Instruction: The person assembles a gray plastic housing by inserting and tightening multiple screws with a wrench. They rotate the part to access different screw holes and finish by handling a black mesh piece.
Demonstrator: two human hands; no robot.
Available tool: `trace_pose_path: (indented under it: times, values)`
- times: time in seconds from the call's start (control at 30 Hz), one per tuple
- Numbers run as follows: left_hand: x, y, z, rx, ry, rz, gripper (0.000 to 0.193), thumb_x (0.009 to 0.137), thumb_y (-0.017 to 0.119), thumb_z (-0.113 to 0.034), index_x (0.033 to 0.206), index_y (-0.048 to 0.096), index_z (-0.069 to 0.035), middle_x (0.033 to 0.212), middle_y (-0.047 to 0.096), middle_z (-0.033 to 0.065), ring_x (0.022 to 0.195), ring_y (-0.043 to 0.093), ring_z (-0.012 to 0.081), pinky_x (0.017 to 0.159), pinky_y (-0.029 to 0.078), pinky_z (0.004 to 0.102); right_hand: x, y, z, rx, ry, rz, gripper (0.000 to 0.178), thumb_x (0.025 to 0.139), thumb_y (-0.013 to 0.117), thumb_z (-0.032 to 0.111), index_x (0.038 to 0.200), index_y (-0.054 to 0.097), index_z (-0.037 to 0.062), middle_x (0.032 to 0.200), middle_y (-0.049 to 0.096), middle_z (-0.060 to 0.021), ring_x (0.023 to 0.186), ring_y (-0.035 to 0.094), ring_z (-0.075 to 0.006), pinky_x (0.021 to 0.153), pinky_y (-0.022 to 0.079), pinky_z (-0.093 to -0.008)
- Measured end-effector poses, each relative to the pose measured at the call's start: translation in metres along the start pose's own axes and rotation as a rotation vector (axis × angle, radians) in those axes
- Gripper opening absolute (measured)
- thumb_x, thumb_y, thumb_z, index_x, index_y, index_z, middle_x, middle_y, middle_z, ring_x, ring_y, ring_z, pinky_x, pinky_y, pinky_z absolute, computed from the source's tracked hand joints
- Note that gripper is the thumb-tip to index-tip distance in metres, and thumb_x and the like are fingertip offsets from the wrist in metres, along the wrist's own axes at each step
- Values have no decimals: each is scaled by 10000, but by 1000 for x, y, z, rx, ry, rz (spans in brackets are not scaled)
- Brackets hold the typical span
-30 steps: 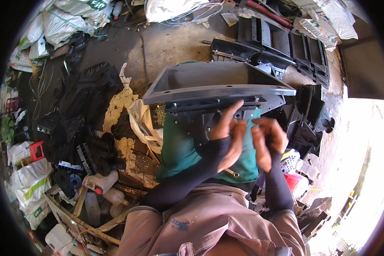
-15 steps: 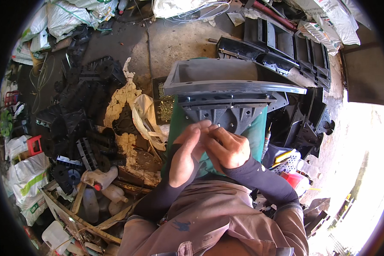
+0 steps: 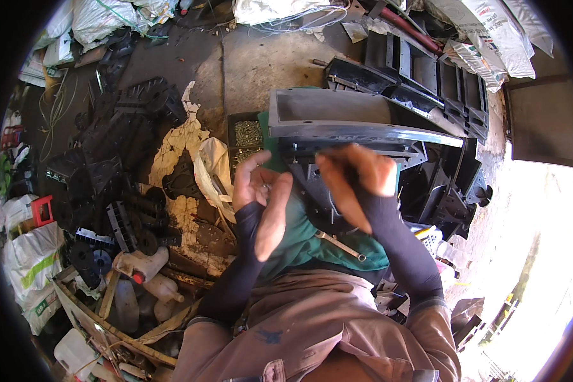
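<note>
A black metal frame (image 3: 337, 105) with a bracket (image 3: 312, 188) on its near side lies across my lap, over a green cloth (image 3: 293, 223). My right hand (image 3: 356, 181) is over the bracket, its fingertips close to the bolts under the frame's edge. It is smeared by motion, and whatever it may hold is hidden. Left of the bracket, my left hand (image 3: 261, 197) is cupped palm up, fingers apart. A small pale spot shows in that palm, too small to name. A combination wrench (image 3: 340, 245) rests on the cloth nearer my body.
Beyond my left hand is a tray of small bolts (image 3: 248, 134), with a white sack (image 3: 213, 169) nearer. Black parts (image 3: 121, 127) are heaped at left, above a wooden crate of plastic bottles (image 3: 162, 286). More black frames (image 3: 420, 70) stand at the far right.
My hands have parted: the right went up and right to the bracket, the left moved left. The frame shifted slightly right. The wrench on the cloth has come into view.
</note>
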State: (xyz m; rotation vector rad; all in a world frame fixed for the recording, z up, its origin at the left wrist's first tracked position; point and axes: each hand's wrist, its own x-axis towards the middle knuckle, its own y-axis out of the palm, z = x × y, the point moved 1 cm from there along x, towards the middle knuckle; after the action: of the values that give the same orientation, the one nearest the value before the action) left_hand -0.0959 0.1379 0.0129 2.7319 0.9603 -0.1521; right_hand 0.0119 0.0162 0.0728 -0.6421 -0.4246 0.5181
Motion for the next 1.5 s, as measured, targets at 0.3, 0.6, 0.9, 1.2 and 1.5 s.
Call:
trace_pose_path:
  times: [0.3,0.6,0.9,1.2,1.5]
  values:
    - [32,-10,12,569,392,96,480,815,720,54,1253,567,-68,679,545,-8,571,490,65,514,378,227,20,29,-5,-56,173,33,186,821,699,157,912,751,3,726,705,-137,630,686,-231,658,535,-335]
    - [36,-8,13,552,410,139,451,798,721,22,1224,626,-91,957,699,47,568,555,100,490,401,246,17,32,0,65,162,47,218,873,634,121,1018,732,-9,886,720,-221,807,729,-320,763,551,-379]
    - [36,-7,15,516,406,153,463,798,708,53,1232,633,-92,1027,696,59,613,585,101,520,428,236,0,29,-3,201,226,40,235,890,617,69,1099,684,-13,789,709,-170,710,704,-203,696,537,-317]
    - [31,-6,23,485,341,111,463,819,680,99,1243,598,-69,961,648,39,692,566,83,587,440,222,-2,34,-6,245,237,37,247,873,638,69,1110,675,7,689,662,-118,585,630,-162,609,500,-292]
    - [29,-12,34,446,287,130,508,826,589,174,1280,525,-44,1064,637,76,828,574,106,713,454,241,-2,33,-4,242,262,11,209,884,638,71,1076,667,-6,652,639,-83,534,546,-100,547,460,-273]
